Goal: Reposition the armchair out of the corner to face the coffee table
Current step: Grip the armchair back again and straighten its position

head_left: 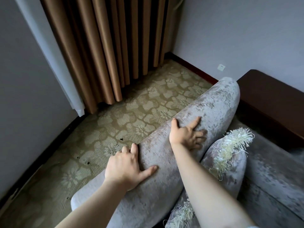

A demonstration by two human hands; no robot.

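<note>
Armchair [205,104]: on carpet [131,104], near the curtain [102,46] corner.
Left grip [128,165]: clasps the backrest top.
Right grip [185,135]: clasps it too (fingers splayed).
Risk: plush may slip under the palms; base may snag the carpet; cushion [230,162] could tumble.

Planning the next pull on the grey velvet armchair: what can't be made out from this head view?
1. The coffee table: none in the head view; the dark brown wooden surface, cut by the right edge, cannot be identified.
2. Legs of the grey velvet armchair: hidden beneath its own padded back.
3. Fingertips of the left hand: hidden over the back's far edge.
4. Seat: mostly covered by the fringed grey cushion.
</note>
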